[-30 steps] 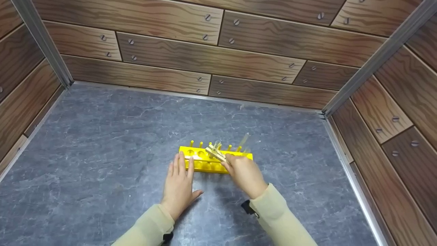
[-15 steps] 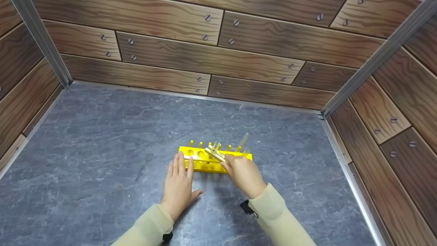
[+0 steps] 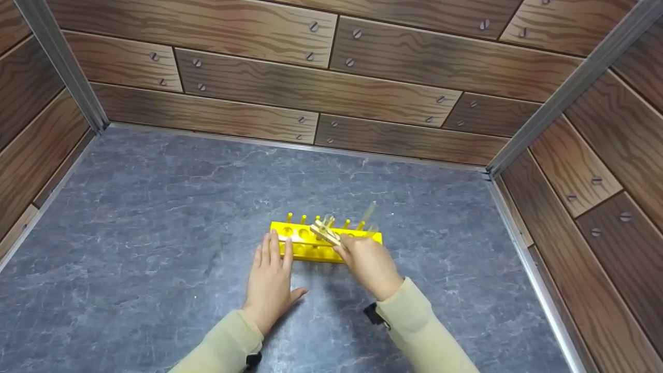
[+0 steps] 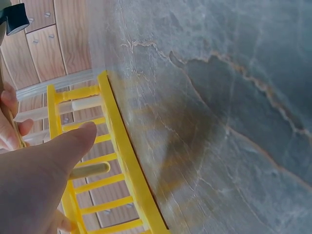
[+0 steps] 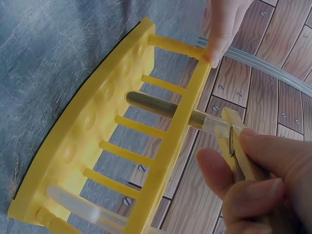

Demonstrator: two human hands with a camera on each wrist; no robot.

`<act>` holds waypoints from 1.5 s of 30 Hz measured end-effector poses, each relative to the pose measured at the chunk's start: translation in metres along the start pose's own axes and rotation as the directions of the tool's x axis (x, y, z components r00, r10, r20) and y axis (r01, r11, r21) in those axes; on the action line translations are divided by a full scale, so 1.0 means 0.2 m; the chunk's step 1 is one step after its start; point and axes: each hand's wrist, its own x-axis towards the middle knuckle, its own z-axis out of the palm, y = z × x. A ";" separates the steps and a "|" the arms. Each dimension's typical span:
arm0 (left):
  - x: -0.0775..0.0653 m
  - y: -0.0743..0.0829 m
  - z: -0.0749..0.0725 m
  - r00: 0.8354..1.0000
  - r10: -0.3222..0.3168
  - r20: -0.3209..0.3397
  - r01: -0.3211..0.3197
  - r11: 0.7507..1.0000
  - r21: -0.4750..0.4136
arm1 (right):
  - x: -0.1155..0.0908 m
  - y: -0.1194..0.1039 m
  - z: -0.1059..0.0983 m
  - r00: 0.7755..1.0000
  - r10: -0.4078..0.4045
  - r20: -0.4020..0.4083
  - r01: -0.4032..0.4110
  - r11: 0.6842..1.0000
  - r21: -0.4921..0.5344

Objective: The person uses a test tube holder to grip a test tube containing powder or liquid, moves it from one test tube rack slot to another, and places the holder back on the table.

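Observation:
A yellow test tube rack (image 3: 311, 254) stands on the table with its row of pegs on the far side. My left hand (image 3: 270, 287) rests straight fingers on the rack's left end, its thumb spread out to the side. With my right hand (image 3: 374, 265) I grip a wooden test tube holder (image 5: 236, 141). Its jaws are around the upper part of a test tube (image 5: 151, 105) with brownish contents, which stands through a hole of the rack with its rounded bottom at the base. A second test tube (image 5: 73, 202), with white contents, sits at the rack's right end.
Another clear tube (image 3: 370, 211) slants up at the rack's back right, over a peg. Wood-patterned walls (image 3: 248, 77) with metal edging enclose the grey marbled table (image 3: 171, 217) at the back and both sides.

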 end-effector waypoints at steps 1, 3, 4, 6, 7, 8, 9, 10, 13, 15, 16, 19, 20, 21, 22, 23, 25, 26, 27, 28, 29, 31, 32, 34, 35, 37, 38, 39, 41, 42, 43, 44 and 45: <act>0.00 0.00 0.00 1.000 0.000 -0.001 0.000 1.000 -0.002 | 0.00 0.00 0.00 1.000 0.001 0.000 -0.001 1.000 -0.002; 0.00 0.00 0.00 1.000 0.000 -0.001 0.000 1.000 0.000 | 0.00 0.00 0.01 1.000 0.004 0.000 -0.004 1.000 -0.003; 0.00 0.00 0.00 1.000 0.000 0.000 0.000 1.000 0.001 | 0.00 0.00 0.01 1.000 0.003 -0.001 -0.003 1.000 -0.003; 0.00 0.00 0.00 1.000 -0.001 0.003 0.001 1.000 0.003 | 0.00 0.00 0.01 1.000 0.005 -0.004 -0.005 1.000 -0.003; 0.00 0.00 0.00 1.000 -0.001 0.005 0.001 1.000 0.001 | 0.00 0.00 0.01 1.000 0.005 -0.005 -0.005 1.000 -0.002; 0.00 0.00 0.00 1.000 -0.002 0.006 0.002 1.000 0.000 | 0.00 0.00 0.01 1.000 0.006 -0.004 -0.006 1.000 0.000; 0.00 0.00 0.00 1.000 -0.003 0.008 0.003 1.000 -0.003 | 0.01 0.00 0.01 1.000 0.007 -0.003 -0.007 1.000 0.000; 0.00 0.00 0.00 1.000 -0.003 0.009 0.004 1.000 -0.003 | 0.01 0.00 0.02 1.000 0.008 -0.003 -0.008 1.000 -0.002; 0.00 0.00 0.00 1.000 -0.005 0.002 0.005 1.000 -0.013 | 0.01 0.00 0.02 1.000 0.016 0.011 -0.016 1.000 0.002; 0.00 0.00 0.00 1.000 -0.006 -0.002 0.006 1.000 -0.014 | 0.00 0.00 0.02 1.000 0.016 0.016 -0.017 1.000 0.003; 0.00 0.00 0.00 1.000 -0.006 -0.004 0.006 1.000 -0.012 | 0.00 0.00 0.02 1.000 0.018 0.019 -0.018 1.000 0.004; 0.00 0.00 0.00 1.000 -0.006 -0.003 0.006 1.000 -0.007 | 0.00 0.00 0.02 0.999 0.020 0.025 -0.020 1.000 0.002; 0.00 0.00 0.00 1.000 -0.007 -0.003 0.007 1.000 -0.006 | 0.01 0.00 0.02 0.999 0.020 0.026 -0.020 1.000 0.002; 0.00 0.00 0.00 1.000 -0.007 -0.002 0.007 1.000 -0.005 | 0.01 0.00 0.02 0.999 0.024 0.028 -0.024 1.000 0.003; 0.00 0.00 0.00 1.000 -0.008 -0.001 0.008 1.000 -0.006 | 0.01 0.00 0.03 0.999 0.024 0.028 -0.025 1.000 0.003; 0.00 0.00 0.00 1.000 -0.008 -0.001 0.008 1.000 -0.007 | 0.01 0.00 0.03 0.999 0.026 0.031 -0.026 1.000 0.003; 0.00 0.00 0.00 1.000 -0.009 0.003 0.010 1.000 -0.008 | 0.01 0.00 0.03 0.999 0.029 0.037 -0.029 1.000 0.004; 0.00 0.00 0.00 1.000 -0.009 0.005 0.009 1.000 -0.008 | 0.01 0.00 0.03 0.999 0.030 0.037 -0.030 1.000 0.006; 0.00 0.00 0.00 1.000 -0.009 0.006 0.009 1.000 -0.007 | 0.01 0.00 0.03 0.999 0.032 0.042 -0.033 0.999 0.007; 0.00 0.00 0.00 1.000 -0.008 0.008 0.008 1.000 -0.008 | 0.01 0.00 0.03 0.998 0.035 0.046 -0.035 0.999 0.005; 0.00 0.00 0.00 1.000 -0.007 0.008 0.007 1.000 -0.006 | 0.01 0.00 0.03 0.998 0.038 0.051 -0.039 0.999 0.004; 0.00 0.00 0.00 1.000 -0.006 0.010 0.006 1.000 -0.005 | 0.01 0.00 0.03 0.997 0.044 0.060 -0.044 0.999 0.002; 0.00 0.00 0.00 1.000 -0.005 0.010 0.005 1.000 -0.004 | 0.01 0.00 0.03 0.997 0.046 0.064 -0.046 0.999 0.001; 0.00 0.00 0.00 1.000 -0.004 0.012 0.004 1.000 0.001 | 0.01 0.00 0.03 0.996 0.051 0.070 -0.051 0.999 -0.002; 0.00 0.00 0.00 1.000 -0.003 0.013 0.003 1.000 0.002 | 0.01 0.00 0.03 0.996 0.053 0.072 -0.053 0.999 -0.003; 0.00 0.00 0.00 1.000 -0.003 0.015 0.003 1.000 0.003 | 0.01 0.00 0.04 0.996 0.054 0.072 -0.053 0.999 -0.003; 0.00 0.00 0.00 1.000 -0.003 0.016 0.002 1.000 0.005 | 0.01 0.00 0.04 0.996 0.052 0.070 -0.052 0.999 -0.003; 0.00 0.00 0.00 1.000 -0.003 0.017 0.003 1.000 0.005 | 0.01 0.00 0.04 0.996 0.051 0.069 -0.051 0.999 -0.003; 0.00 0.00 0.00 1.000 -0.003 0.014 0.003 1.000 0.006 | 0.01 0.01 0.04 0.997 0.046 0.064 -0.046 0.999 -0.002; 0.00 0.00 0.00 1.000 -0.003 0.011 0.003 1.000 0.011 | 0.01 0.01 0.04 0.997 0.042 0.059 -0.042 0.999 0.000; 0.00 0.00 0.00 1.000 -0.003 0.008 0.003 1.000 0.018 | 0.01 0.01 0.05 0.998 0.036 0.054 -0.036 0.999 -0.001; 0.00 0.00 0.00 1.000 -0.003 0.004 0.003 1.000 0.024 | 0.01 0.01 0.05 0.998 0.031 0.048 -0.031 1.000 -0.002; -0.01 0.00 0.00 1.000 -0.003 0.000 0.003 1.000 0.030 | 0.01 0.01 0.05 0.999 0.027 0.044 -0.027 1.000 0.000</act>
